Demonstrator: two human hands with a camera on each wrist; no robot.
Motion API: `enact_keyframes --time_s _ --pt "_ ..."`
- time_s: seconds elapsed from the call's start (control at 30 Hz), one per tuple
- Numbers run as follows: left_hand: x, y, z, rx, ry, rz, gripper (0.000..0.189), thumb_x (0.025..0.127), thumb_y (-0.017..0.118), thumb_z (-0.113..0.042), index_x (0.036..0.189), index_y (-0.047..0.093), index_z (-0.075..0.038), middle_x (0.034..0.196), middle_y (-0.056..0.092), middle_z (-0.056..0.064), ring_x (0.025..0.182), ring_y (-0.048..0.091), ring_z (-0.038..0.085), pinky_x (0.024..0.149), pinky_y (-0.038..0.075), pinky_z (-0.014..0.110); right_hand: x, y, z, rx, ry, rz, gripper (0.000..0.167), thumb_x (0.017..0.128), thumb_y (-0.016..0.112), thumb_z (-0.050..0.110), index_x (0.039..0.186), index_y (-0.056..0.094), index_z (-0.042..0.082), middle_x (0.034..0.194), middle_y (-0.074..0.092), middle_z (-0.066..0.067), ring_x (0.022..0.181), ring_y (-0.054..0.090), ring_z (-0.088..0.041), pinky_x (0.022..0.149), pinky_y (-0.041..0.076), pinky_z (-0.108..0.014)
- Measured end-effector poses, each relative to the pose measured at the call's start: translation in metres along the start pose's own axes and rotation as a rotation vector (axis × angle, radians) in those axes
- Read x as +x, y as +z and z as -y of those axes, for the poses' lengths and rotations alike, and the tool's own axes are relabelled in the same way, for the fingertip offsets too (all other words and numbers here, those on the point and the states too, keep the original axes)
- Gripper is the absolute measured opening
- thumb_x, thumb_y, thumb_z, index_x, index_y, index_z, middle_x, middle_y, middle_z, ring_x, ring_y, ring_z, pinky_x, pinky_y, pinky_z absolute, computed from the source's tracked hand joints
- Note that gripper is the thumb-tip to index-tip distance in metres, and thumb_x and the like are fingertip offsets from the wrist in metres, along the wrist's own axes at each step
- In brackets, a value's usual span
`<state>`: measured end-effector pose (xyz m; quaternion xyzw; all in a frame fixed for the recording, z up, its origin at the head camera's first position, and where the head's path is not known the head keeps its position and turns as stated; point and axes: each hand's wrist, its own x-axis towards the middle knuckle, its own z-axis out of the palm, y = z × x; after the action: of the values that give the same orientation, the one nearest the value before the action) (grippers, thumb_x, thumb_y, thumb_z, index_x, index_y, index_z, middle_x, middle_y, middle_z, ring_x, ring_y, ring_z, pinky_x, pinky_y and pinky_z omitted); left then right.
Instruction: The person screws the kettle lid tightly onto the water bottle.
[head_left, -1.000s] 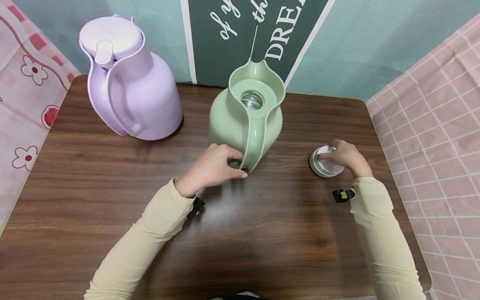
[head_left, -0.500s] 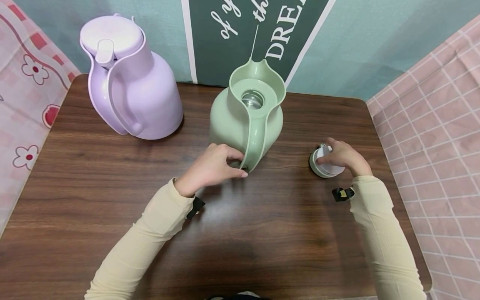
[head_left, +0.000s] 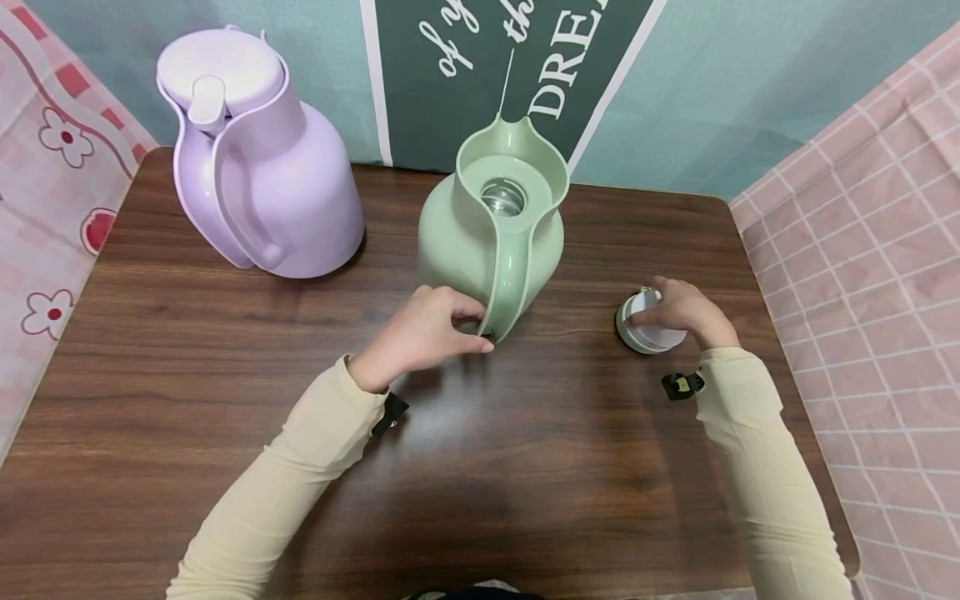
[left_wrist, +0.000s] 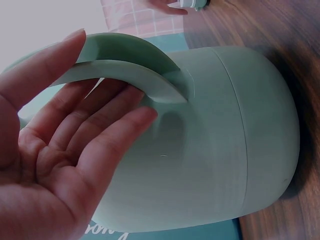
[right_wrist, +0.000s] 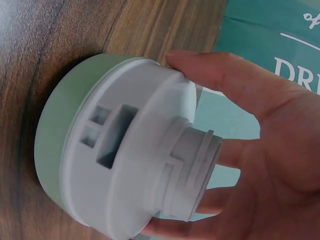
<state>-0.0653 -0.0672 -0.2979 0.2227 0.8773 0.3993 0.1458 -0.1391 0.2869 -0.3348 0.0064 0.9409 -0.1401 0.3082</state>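
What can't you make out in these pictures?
Inside of the purple jug: head view, hidden by its cap.
Whether the green jug holds liquid: head view, too little inside shows.
Downward face of the lid: right wrist view, hidden against the table.
Some fingertips of the right hand: right wrist view, behind the lid.
Full wording of the sign: head view, cut off by the top edge.

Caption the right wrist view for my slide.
The right hand holds a white-and-green lid, green side down on a wood-grain table.
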Motion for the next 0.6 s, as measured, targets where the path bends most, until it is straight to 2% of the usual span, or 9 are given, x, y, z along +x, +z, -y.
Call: enact_keyframes --time_s 0.3,0.6 --pt "0.000 -0.001 -0.001 0.007 0.006 -0.006 0.010 0.072 0.076 -0.020 0.080 0.071 -0.016 0.062 0.055 -0.010 0.057 0.041 0.007 0.058 0.037 0.023 0.000 0.000 0.001 0.003 -0.041 -0.017 0.086 0.080 0.065 0.038 0.137 0.024 -0.010 0.130 0.029 -0.038 0.111 0.035 -0.046 0.080 0.040 -0.052" --pt "0.000 -0.001 0.000 0.018 0.001 0.000 0.013 0.072 0.076 -0.022 0.083 0.071 -0.016 0.063 0.056 -0.010 0.058 0.041 0.008 0.059 0.037 0.023 -0.011 -0.006 0.010 -0.025 -0.072 -0.027 0.084 0.078 0.066 0.042 0.136 0.029 -0.006 0.123 0.032 -0.035 0.106 0.033 -0.042 0.072 0.043 -0.046"
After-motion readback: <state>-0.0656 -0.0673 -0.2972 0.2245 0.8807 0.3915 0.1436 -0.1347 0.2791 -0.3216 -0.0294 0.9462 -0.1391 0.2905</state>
